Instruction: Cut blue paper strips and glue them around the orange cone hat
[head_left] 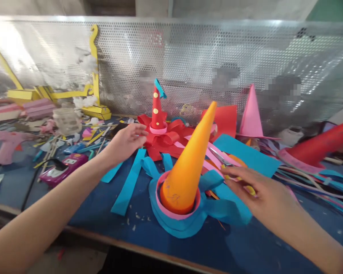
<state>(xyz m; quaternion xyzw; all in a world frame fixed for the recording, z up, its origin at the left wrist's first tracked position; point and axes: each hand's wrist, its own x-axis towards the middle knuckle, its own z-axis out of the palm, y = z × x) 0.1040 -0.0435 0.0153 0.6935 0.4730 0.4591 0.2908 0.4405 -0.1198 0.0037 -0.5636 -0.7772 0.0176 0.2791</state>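
A tall orange paper cone (188,161) stands tilted in a pink ring, on blue paper loops (177,224) in the middle of the blue table. Behind it stands a small red cone hat (157,110) with yellow dots on red paper loops. My left hand (125,141) reaches toward the red loops, fingers spread and close to their left edge, holding nothing. My right hand (253,190) hovers right of the orange cone over the blue loops; it is motion-blurred and something yellow shows beneath its fingers. Scissors (220,156) lie just beyond my right hand.
A pink cone (250,114) stands at the back right, a large red cone (320,146) lies at far right. Paper strips, sheets and scraps cover the table. A purple device (63,169) and a yellow paper structure (94,91) are at left. A perforated metal screen (217,53) closes the back.
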